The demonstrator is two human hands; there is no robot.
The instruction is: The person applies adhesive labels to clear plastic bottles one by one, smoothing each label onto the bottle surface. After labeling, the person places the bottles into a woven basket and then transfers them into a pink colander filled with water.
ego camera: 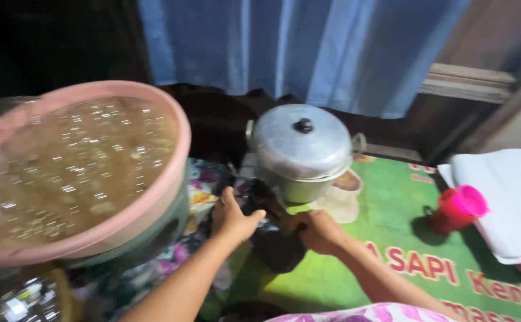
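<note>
both hands [232, 216] [315, 229] grip a dark bag [275, 244]; tugging could jostle the brimming pink basin [171, 179] and spill it

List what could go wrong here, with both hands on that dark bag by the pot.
1. The pink-rimmed basin of liquid looks very full and sits close beside the left hand; an elbow bump might slosh it.
2. The right hand tugging the dark bag could knock the lidded metal pot just behind.
</note>
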